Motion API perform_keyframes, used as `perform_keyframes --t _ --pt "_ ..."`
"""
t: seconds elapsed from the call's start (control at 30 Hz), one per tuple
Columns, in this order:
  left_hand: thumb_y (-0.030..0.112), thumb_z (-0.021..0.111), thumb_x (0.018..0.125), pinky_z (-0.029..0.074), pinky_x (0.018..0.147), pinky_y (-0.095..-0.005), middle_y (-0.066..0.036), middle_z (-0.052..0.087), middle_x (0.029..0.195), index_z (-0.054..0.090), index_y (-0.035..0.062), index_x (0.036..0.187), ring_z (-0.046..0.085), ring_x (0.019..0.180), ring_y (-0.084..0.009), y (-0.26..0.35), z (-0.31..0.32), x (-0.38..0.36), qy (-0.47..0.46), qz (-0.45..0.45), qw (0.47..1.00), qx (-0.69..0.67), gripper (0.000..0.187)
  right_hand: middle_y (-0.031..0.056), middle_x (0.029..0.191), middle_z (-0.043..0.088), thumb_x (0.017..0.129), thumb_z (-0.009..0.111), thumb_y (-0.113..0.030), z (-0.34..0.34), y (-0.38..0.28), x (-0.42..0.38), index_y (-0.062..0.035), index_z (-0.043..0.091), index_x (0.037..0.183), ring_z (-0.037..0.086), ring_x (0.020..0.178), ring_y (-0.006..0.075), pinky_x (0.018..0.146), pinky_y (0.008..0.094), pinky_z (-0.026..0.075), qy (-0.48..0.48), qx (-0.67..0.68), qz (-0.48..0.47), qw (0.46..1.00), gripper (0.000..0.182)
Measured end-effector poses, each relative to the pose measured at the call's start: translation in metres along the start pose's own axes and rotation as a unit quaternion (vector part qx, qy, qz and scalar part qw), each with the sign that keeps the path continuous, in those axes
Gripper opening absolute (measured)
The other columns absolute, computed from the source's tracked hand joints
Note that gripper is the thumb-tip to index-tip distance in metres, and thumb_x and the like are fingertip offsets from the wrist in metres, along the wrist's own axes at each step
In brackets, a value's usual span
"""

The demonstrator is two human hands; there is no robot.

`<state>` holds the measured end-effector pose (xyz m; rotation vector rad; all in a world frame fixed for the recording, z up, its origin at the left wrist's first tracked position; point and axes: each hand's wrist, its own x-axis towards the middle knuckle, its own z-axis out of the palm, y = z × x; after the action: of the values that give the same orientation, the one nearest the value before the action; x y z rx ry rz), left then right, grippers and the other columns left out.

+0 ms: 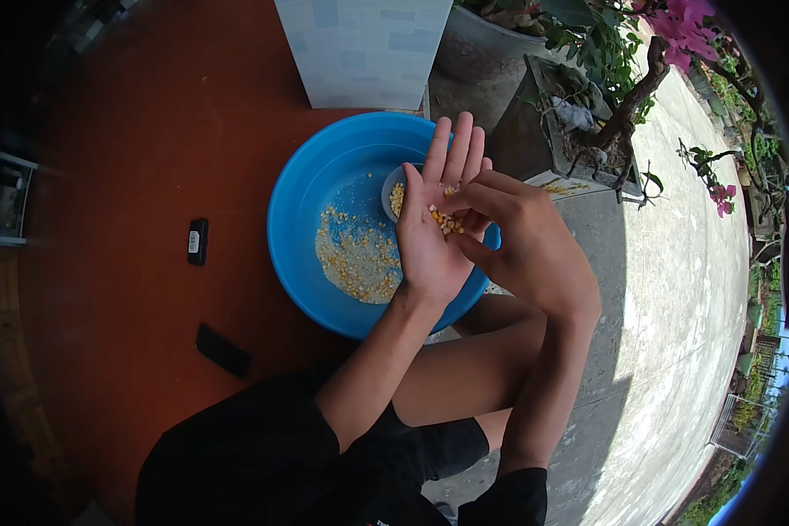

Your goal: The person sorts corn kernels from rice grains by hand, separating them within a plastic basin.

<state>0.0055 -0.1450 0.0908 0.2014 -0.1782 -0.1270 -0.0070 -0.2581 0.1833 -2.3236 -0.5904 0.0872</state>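
Note:
My left hand (pixel 437 237) is held palm up over the blue basin (pixel 294 285), its fingers stretched out. A small pile of yellow corn kernels (pixel 447 222) rests on its palm. Bent over that palm, my right hand (pixel 508 223) has its fingers curled and their tips among the kernels; whether a kernel is pinched between them is hidden. Inside the basin, whole and broken corn (pixel 359 263) is spread over the bottom. A small translucent cup (pixel 388 195) with yellow kernels stands in the basin, partly covered by my left hand.
On the red-brown floor (pixel 131 289) to the left lie a small black device with a white label (pixel 198 242) and a dark phone-like object (pixel 223 350). A pale tiled pillar (pixel 364 53) stands behind the basin. Potted plants (pixel 543 131) are at the back right, beside sunlit concrete (pixel 684 289).

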Motion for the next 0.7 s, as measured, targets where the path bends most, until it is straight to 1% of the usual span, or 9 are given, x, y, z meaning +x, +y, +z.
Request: perform_keyframes --t 0.1,0.2,0.4,0.5,0.6,0.7 --pt "0.054 0.018 0.121 0.018 0.142 -0.0449 -0.015 0.023 0.184 0.022 0.0048 0.177 0.016 0.172 -0.0303 -0.0001 -0.0003 -0.0005 0.008 -0.003 1.0 -0.021 0.075 0.0146 0.105 0.073 0.078 0.082 0.011 0.004 -0.0007 0.002 0.0011 0.077 0.117 0.077 0.095 0.0298 0.085 0.0389 0.063 0.004 -0.04 -0.025 0.999 0.041" --pt "0.055 0.017 0.121 0.017 0.142 -0.0453 -0.016 0.021 0.184 0.021 0.0045 0.177 0.015 0.172 -0.0313 -0.0004 -0.0032 0.0004 0.008 0.0 0.999 -0.044 0.075 0.0146 0.107 0.072 0.077 0.081 0.012 0.0075 0.0006 0.0031 0.0007 0.075 0.119 0.076 0.096 0.0304 0.085 0.0393 0.063 0.0 -0.034 -0.029 0.999 0.044" --pt "0.054 0.016 0.121 0.014 0.142 -0.045 -0.014 0.021 0.185 0.02 0.0045 0.177 0.015 0.172 -0.0297 0.0024 0.0016 -0.0017 0.035 -0.019 0.999 -0.021 0.075 0.0143 0.113 0.069 0.075 0.081 0.013 0.0029 -0.0049 0.0039 -0.0002 0.071 0.121 0.076 0.1 0.0311 0.085 0.0398 0.063 0.002 0.025 0.007 1.0 0.049" --pt "0.054 0.016 0.121 0.014 0.142 -0.0451 -0.013 0.02 0.185 0.019 0.0042 0.177 0.015 0.172 -0.0294 0.0023 0.0005 -0.0024 0.022 -0.02 0.999 -0.039 0.075 0.0145 0.11 0.071 0.075 0.082 0.012 0.0046 -0.0031 0.0024 0.0 0.072 0.119 0.076 0.098 0.032 0.086 0.041 0.062 0.01 0.003 -0.004 1.0 0.047" --pt "0.054 0.016 0.121 0.014 0.142 -0.0452 -0.014 0.02 0.185 0.019 0.0037 0.177 0.015 0.172 -0.0297 0.0001 -0.0023 -0.0002 0.015 -0.008 0.999 -0.033 0.075 0.0153 0.106 0.073 0.075 0.083 0.009 0.0063 0.0019 0.001 0.0003 0.074 0.117 0.076 0.095 0.0336 0.087 0.0422 0.062 -0.001 -0.021 -0.02 1.0 0.044" --pt "0.053 0.016 0.121 0.013 0.142 -0.0449 -0.015 0.019 0.185 0.018 0.0032 0.177 0.013 0.173 -0.0299 0.0002 -0.0059 0.0 0.012 -0.007 0.999 -0.032 0.075 0.0161 0.103 0.074 0.078 0.083 0.006 0.0059 -0.0018 0.0022 0.0009 0.076 0.116 0.076 0.093 0.0349 0.086 0.0428 0.062 -0.019 -0.027 -0.012 0.999 0.039"
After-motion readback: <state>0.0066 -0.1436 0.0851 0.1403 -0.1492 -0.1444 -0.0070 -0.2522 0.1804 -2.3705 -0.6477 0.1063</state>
